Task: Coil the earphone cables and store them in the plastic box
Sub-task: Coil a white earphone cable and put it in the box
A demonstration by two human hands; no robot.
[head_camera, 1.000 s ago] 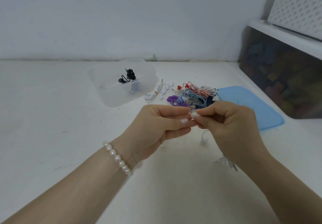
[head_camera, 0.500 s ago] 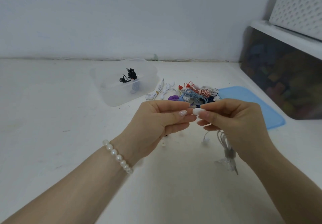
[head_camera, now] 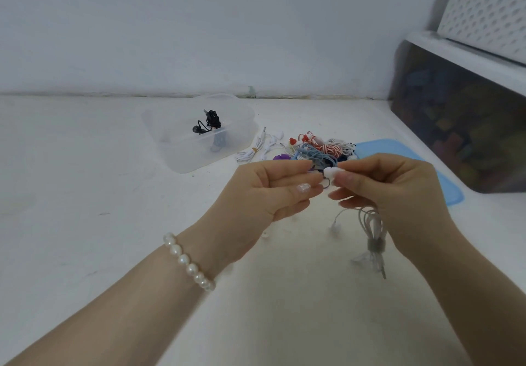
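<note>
My right hand [head_camera: 390, 194] pinches a white earbud [head_camera: 331, 172] between thumb and forefinger. The rest of the white earphone cable [head_camera: 370, 223] hangs below that hand as a banded bundle, its jack pointing down. My left hand [head_camera: 273, 192] is just left of the earbud, thumb and forefinger curled towards it; what they hold there is hard to see. The clear plastic box [head_camera: 176, 163] stands at the back left with black earphones [head_camera: 209, 123] inside. Behind my hands lie a pile of coloured earphones [head_camera: 316, 149] and a coiled white set [head_camera: 256, 149].
A blue lid [head_camera: 452, 194] lies flat on the white table to the right of the pile. A dark storage bin [head_camera: 461, 126] with a white lid stands at the far right. A wall closes off the back of the table.
Both hands have lifted a little and drawn slightly apart. The earbud now shows between the fingertips, and the banded cable bundle has come into view below my right hand.
</note>
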